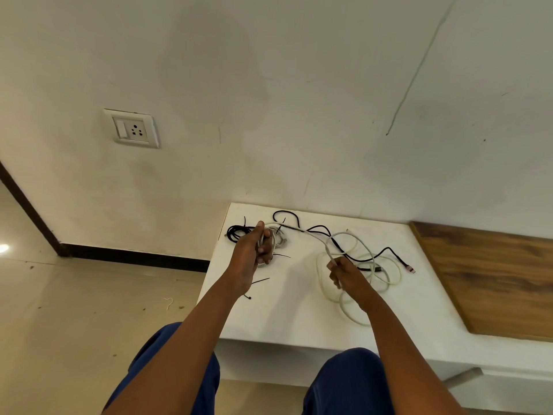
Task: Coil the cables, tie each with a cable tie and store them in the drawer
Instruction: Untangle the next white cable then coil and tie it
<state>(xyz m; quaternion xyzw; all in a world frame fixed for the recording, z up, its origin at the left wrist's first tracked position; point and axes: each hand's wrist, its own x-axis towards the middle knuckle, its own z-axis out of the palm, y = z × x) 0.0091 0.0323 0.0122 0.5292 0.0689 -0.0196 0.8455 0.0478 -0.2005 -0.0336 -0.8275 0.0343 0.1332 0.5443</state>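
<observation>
Head view: both arms extended over the white desk (pixel 287 319). Left hand (pixel 251 253), fingers curled round a partly wound grey cable (pixel 317 236); right hand (pixel 344 272) pinches the same cable further along. One black cable (pixel 359 259) lies loose; one coiled black bundle (pixel 236 232); three loose cable ties (pixel 260 280) visible.

Your left hand (pixel 250 259) is covering most of the grey cable (pixel 314 235) coil it is gripping, so you cannot count the turns. Your right hand (pixel 344 272) is hiding the stretch of cable passing through its fingers (pixel 332 266). The wooden panel (pixel 490 280) at the bench (pixel 287 313) right end is running off the picture's edge. The black cable (pixel 363 256) plug is showing too small to identify.
</observation>
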